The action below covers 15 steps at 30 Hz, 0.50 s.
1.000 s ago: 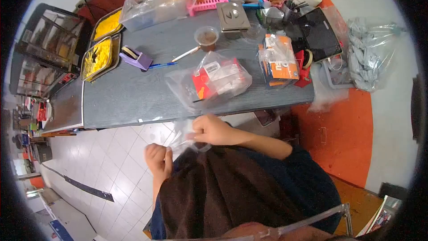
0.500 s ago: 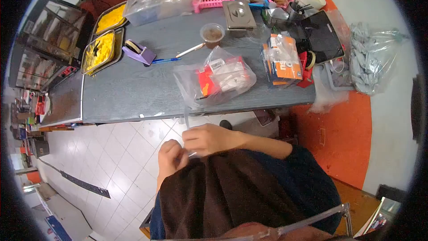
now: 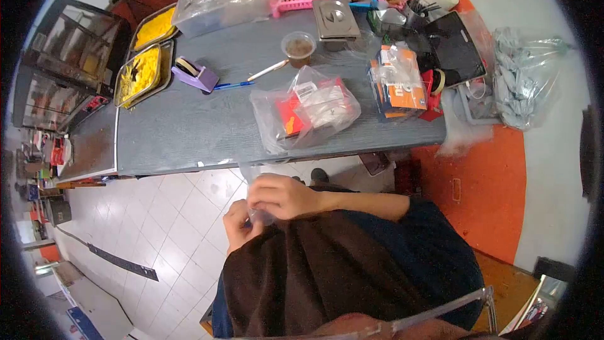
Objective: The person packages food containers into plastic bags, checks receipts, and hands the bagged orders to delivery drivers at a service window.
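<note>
Close to my body, below the table's front edge, both hands pinch a thin clear plastic bag (image 3: 263,216). My left hand (image 3: 238,225) is closed on its lower left part. Just above and to the right, my right hand (image 3: 286,196) grips it with bent fingers. Part of the bag sticks up past my right knuckles toward the table; much of it is hidden by the fingers. On the table ahead lies a larger clear bag (image 3: 270,129) with a red box (image 3: 290,116) inside.
The grey table (image 3: 182,132) bears a purple tape dispenser (image 3: 195,75), a blue pen (image 3: 231,85), a white pen (image 3: 268,70), a lidded cup (image 3: 298,50) and an orange box (image 3: 402,91). Trays of yellow food (image 3: 141,75) stand left. A tablet (image 3: 456,49) stands right.
My right hand has moved slightly left, nearer my left hand, and its fingers have shifted on the clear bag. The bag's upper end has swung left.
</note>
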Each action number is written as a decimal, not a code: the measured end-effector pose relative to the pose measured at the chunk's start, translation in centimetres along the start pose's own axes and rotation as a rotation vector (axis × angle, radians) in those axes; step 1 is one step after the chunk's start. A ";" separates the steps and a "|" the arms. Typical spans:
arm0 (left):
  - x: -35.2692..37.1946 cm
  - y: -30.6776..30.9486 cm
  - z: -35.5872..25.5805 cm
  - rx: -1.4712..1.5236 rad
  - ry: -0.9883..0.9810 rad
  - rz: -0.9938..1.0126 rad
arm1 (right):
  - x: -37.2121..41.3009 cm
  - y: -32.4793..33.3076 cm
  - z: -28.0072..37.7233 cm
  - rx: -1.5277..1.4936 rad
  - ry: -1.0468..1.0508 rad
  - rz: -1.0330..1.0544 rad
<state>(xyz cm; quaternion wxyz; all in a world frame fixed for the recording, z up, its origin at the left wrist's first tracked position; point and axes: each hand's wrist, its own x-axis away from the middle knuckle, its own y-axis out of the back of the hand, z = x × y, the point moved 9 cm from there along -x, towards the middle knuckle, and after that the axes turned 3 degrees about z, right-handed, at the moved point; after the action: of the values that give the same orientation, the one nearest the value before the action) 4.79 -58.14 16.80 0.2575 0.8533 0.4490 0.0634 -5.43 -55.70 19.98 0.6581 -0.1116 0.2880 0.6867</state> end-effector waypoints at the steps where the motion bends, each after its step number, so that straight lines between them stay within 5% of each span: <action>1: 0.0 0.2 -0.1 0.010 -0.003 -0.037 | -0.1 -0.2 0.2 -0.009 0.023 0.025; 5: 0.2 0.5 0.3 -0.022 -0.102 -0.033 | 0.0 -1.1 0.1 -0.082 -0.019 0.164; 9: 0.5 2.3 1.7 -0.067 0.026 -0.105 | -0.2 0.0 -0.3 -0.009 -0.022 0.178; 11: 0.9 4.9 1.9 -0.089 0.098 -0.253 | -0.8 4.1 -0.9 0.099 -0.177 -0.009; 15: 0.8 6.8 -1.2 -0.199 -0.067 -0.382 | -1.0 4.2 0.5 0.030 -0.101 -0.141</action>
<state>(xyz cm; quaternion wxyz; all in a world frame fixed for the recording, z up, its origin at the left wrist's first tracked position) 9.85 -60.21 21.12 0.3626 0.7245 0.5855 0.0291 -9.32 -56.10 21.98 0.7202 -0.0869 0.2563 0.6388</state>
